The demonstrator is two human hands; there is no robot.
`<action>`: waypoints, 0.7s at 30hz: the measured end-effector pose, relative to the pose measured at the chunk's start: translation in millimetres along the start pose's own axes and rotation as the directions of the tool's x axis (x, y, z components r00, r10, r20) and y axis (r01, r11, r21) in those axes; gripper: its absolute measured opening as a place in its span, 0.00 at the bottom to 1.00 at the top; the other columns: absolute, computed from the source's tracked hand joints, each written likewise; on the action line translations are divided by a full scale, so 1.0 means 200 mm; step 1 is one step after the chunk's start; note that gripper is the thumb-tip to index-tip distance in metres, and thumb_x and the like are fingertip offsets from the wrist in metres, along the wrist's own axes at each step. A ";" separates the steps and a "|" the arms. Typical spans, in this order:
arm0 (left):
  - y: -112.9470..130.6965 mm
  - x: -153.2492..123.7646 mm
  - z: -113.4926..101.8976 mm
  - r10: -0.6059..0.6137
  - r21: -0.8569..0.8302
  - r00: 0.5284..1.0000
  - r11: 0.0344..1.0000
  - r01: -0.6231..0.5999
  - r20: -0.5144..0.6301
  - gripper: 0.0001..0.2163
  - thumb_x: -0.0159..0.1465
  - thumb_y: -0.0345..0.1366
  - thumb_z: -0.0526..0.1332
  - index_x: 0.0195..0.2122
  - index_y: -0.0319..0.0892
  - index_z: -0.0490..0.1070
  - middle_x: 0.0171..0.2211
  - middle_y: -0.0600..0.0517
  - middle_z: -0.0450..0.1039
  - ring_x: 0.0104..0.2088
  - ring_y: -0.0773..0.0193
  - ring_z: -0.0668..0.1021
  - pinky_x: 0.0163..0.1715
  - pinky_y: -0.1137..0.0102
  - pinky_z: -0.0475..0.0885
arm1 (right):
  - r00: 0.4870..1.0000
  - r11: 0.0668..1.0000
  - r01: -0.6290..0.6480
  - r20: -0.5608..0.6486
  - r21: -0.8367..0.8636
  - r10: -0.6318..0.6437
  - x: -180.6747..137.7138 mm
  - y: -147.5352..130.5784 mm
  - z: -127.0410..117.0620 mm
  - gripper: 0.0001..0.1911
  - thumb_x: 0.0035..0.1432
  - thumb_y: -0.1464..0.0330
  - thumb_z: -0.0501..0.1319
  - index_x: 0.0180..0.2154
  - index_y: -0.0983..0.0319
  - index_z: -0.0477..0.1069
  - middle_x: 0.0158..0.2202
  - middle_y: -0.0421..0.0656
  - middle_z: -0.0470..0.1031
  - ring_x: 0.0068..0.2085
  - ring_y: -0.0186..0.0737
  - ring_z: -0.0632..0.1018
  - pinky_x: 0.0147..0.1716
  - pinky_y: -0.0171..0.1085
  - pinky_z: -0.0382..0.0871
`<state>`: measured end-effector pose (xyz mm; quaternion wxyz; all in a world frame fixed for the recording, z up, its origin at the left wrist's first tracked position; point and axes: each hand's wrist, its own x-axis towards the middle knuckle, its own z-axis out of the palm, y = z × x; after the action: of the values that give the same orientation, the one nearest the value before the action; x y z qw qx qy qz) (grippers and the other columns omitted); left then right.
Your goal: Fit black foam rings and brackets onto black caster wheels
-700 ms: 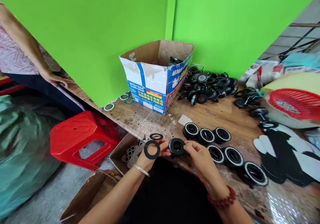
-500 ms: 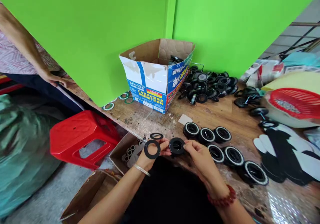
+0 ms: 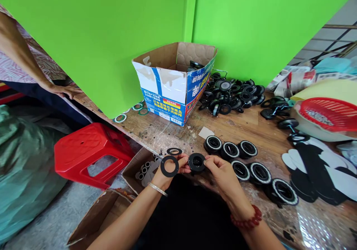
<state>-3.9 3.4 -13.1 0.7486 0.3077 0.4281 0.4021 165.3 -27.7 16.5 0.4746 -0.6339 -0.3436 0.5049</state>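
My left hand [image 3: 182, 164] grips the left side of a small black wheel [image 3: 196, 162] with a ribbed or slotted centre. On the other side, the fingers of my right hand [image 3: 221, 172] pinch the wheel's rim. A flat black ring [image 3: 163, 167] lies over the back of my left hand near the thumb. Just beyond the left fingers is a second flat black ring [image 3: 174, 153]; whether it touches the hand or the table I cannot tell. Right of my hands, several black wheels with white-ringed faces [image 3: 260, 173] stand in two rows.
A printed cardboard box [image 3: 164, 83] stands against the green partition [image 3: 156, 16], beside a heap of black wheels [image 3: 225, 94]. A red basket [image 3: 329, 105] and black-and-white panda-like cut-outs [image 3: 315, 172] lie right. A red stool [image 3: 83, 142] and another person's hand [image 3: 60, 89] are left.
My hands hold the wheel in nearly the same place. The view has shifted very slightly, and the other person's hand at the left has moved a little.
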 end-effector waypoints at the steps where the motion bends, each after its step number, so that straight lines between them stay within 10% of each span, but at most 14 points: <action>1: 0.00 0.00 0.00 0.000 0.005 1.000 1.000 0.000 -0.005 0.21 0.45 0.47 0.78 0.31 0.36 0.78 0.29 0.49 0.78 0.27 0.65 0.79 0.32 0.69 0.80 | 1.000 1.000 0.013 0.001 -0.015 -0.013 0.00 0.00 0.00 0.13 0.41 0.58 0.65 0.21 0.61 0.71 0.28 0.43 0.75 0.32 0.40 0.73 0.35 0.38 0.67; 8: 0.03 0.00 0.02 -0.015 0.069 0.999 0.997 0.017 -0.034 0.17 0.47 0.43 0.77 0.29 0.36 0.76 0.25 0.51 0.77 0.23 0.68 0.78 0.28 0.72 0.79 | 0.972 0.933 0.232 0.020 -0.275 -0.235 0.00 0.03 -0.01 0.14 0.50 0.57 0.59 0.21 0.60 0.65 0.29 0.45 0.74 0.31 0.41 0.73 0.33 0.38 0.67; 13: 0.04 0.03 0.04 -0.033 0.124 0.998 0.992 0.040 -0.054 0.14 0.50 0.38 0.75 0.30 0.37 0.75 0.23 0.52 0.76 0.21 0.67 0.78 0.23 0.73 0.78 | 0.808 0.460 0.464 0.149 -0.757 -0.571 -0.06 0.00 0.01 0.12 0.60 0.66 0.51 0.25 0.59 0.63 0.27 0.45 0.70 0.32 0.43 0.72 0.32 0.39 0.61; 16: 0.06 0.03 0.05 -0.055 0.154 0.997 0.986 0.064 -0.061 0.11 0.51 0.35 0.74 0.31 0.36 0.76 0.22 0.52 0.76 0.20 0.68 0.78 0.21 0.75 0.77 | 0.833 0.255 0.392 0.224 -0.884 -0.505 -0.07 -0.03 0.00 0.12 0.63 0.68 0.50 0.28 0.60 0.66 0.29 0.48 0.74 0.32 0.45 0.74 0.30 0.39 0.58; 18: 0.07 0.03 0.05 -0.083 0.169 0.995 0.981 0.091 -0.056 0.10 0.52 0.33 0.73 0.33 0.36 0.77 0.21 0.52 0.76 0.19 0.68 0.78 0.20 0.76 0.76 | 0.893 0.307 0.332 0.193 -0.892 -0.407 -0.06 -0.04 -0.02 0.12 0.64 0.66 0.51 0.28 0.59 0.65 0.27 0.47 0.75 0.29 0.44 0.75 0.28 0.38 0.57; 21: 0.11 0.03 0.05 -0.139 0.181 0.990 0.973 0.142 -0.030 0.12 0.53 0.33 0.72 0.37 0.35 0.77 0.21 0.51 0.77 0.19 0.67 0.78 0.20 0.75 0.77 | 0.955 0.619 0.274 0.134 -0.736 -0.263 -0.03 -0.03 -0.04 0.08 0.61 0.62 0.53 0.33 0.58 0.64 0.22 0.39 0.71 0.23 0.40 0.74 0.25 0.36 0.59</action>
<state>-0.2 17.9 6.7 0.7401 0.3404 0.4903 0.3099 172.0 -34.0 24.8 0.2400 -0.7104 -0.6139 0.2469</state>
